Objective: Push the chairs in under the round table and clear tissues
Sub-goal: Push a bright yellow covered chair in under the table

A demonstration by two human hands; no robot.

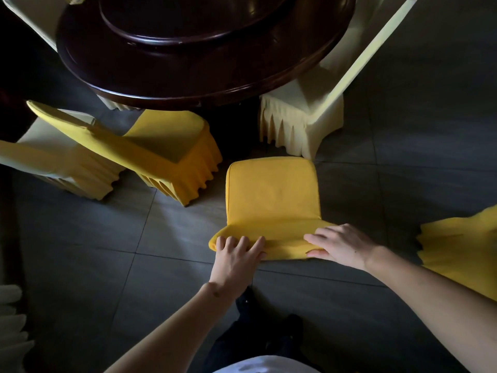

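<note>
A yellow-covered chair (273, 195) stands right in front of me, its seat facing the dark round wooden table (188, 76) and short of the table's edge. My left hand (236, 254) grips the left end of its backrest top. My right hand (341, 244) lies over the right end, fingers wrapped on the yellow cover. A raised round turntable (188, 20) sits on the tabletop. No tissues are visible.
Another yellow chair (161, 149) stands at the left, angled, part under the table. A cream chair (317, 114) is at the right of the table, and a pale one (53, 168) at far left. A yellow skirt (462, 249) shows at right. Dark floor tiles lie all around.
</note>
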